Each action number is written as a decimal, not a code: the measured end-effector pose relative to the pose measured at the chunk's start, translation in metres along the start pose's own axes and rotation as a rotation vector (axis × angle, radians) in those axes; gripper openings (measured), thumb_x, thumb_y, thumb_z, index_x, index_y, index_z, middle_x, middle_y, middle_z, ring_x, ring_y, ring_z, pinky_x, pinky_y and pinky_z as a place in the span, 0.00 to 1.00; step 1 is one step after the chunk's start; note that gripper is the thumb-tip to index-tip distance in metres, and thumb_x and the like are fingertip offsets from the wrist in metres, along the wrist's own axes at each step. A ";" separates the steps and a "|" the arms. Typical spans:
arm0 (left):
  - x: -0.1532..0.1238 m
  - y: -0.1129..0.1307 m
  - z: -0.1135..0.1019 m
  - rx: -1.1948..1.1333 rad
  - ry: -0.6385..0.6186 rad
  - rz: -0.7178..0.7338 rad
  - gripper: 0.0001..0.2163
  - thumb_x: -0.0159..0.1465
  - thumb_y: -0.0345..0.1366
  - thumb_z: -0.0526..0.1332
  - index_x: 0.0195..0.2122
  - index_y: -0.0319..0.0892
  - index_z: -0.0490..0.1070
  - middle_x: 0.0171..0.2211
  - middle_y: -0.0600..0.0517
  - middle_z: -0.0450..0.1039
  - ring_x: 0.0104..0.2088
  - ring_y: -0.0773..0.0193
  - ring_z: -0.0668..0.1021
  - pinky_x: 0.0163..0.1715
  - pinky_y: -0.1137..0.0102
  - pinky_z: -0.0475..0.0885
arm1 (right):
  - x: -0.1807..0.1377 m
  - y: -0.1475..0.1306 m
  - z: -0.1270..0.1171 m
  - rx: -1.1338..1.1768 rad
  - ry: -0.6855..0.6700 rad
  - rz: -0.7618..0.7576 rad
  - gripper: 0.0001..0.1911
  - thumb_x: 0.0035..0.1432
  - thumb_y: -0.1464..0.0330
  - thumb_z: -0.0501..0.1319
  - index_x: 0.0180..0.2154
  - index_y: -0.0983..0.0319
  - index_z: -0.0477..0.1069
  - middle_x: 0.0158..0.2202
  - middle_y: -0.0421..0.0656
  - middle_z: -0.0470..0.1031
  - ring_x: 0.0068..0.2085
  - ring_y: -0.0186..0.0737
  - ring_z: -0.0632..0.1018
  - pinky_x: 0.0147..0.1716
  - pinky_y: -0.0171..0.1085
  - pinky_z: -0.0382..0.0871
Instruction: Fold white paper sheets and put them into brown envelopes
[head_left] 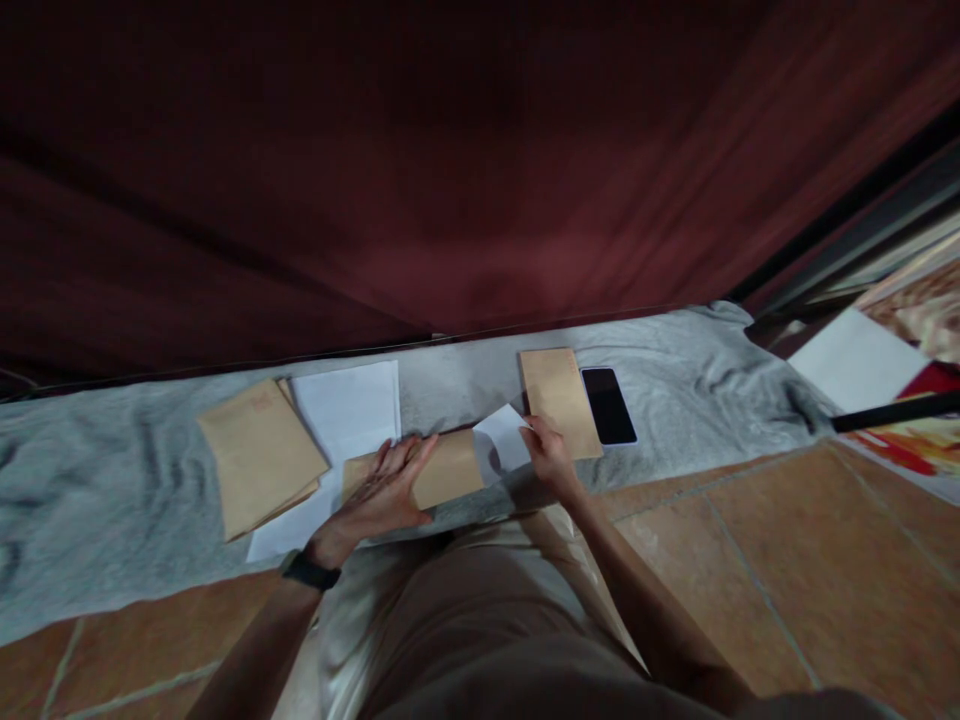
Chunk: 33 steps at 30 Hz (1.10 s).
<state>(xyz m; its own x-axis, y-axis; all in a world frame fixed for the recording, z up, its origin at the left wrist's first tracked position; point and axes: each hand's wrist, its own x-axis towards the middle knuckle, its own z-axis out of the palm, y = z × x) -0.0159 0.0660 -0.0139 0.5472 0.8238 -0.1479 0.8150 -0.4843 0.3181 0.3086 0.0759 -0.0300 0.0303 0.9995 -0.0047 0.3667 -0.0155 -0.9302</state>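
My left hand [390, 488] lies flat with fingers stretched on a brown envelope [448, 470] on the grey cloth [112, 480]. My right hand [547, 450] pinches the edge of a folded white paper [501, 445] that sticks out of the envelope's right end. A black band sits on my left wrist. Another brown envelope [559, 400] lies just behind my right hand.
A stack of brown envelopes [259, 455] and white sheets [349, 410] lie to the left. A black phone [608, 405] rests right of the far envelope. Dark red curtain [450, 160] hangs behind. Terracotta floor tiles [787, 560] spread to the right, with papers [855, 360] at far right.
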 end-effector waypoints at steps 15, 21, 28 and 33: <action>-0.001 -0.004 0.002 -0.007 0.019 0.029 0.58 0.51 0.44 0.73 0.77 0.49 0.35 0.71 0.39 0.56 0.71 0.40 0.62 0.71 0.43 0.52 | -0.008 0.004 -0.010 0.382 -0.008 0.371 0.19 0.53 0.50 0.66 0.36 0.58 0.74 0.24 0.40 0.78 0.27 0.45 0.82 0.27 0.42 0.82; 0.001 -0.006 0.003 -0.004 0.009 0.023 0.60 0.51 0.44 0.74 0.77 0.46 0.35 0.71 0.37 0.56 0.72 0.41 0.60 0.72 0.43 0.51 | -0.036 0.000 0.012 0.375 -0.003 0.386 0.23 0.54 0.48 0.62 0.40 0.60 0.73 0.26 0.41 0.78 0.28 0.46 0.82 0.29 0.42 0.81; 0.000 -0.004 -0.003 0.058 0.071 0.080 0.56 0.54 0.45 0.72 0.77 0.48 0.36 0.71 0.38 0.57 0.71 0.41 0.62 0.71 0.43 0.50 | -0.032 0.003 0.002 0.147 -0.045 0.222 0.20 0.61 0.49 0.59 0.37 0.59 0.72 0.26 0.38 0.74 0.28 0.37 0.76 0.28 0.34 0.72; 0.002 -0.003 -0.002 0.110 0.139 0.094 0.56 0.55 0.46 0.73 0.77 0.48 0.36 0.70 0.37 0.58 0.70 0.38 0.62 0.70 0.40 0.50 | -0.016 0.002 -0.006 0.047 0.076 0.089 0.18 0.64 0.53 0.56 0.35 0.59 0.75 0.28 0.42 0.77 0.30 0.41 0.77 0.31 0.36 0.71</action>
<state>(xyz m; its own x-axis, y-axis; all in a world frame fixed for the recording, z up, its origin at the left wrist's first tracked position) -0.0173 0.0695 -0.0131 0.5963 0.8027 0.0103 0.7819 -0.5837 0.2189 0.3146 0.0601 -0.0294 0.1313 0.9894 -0.0616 0.3157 -0.1006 -0.9435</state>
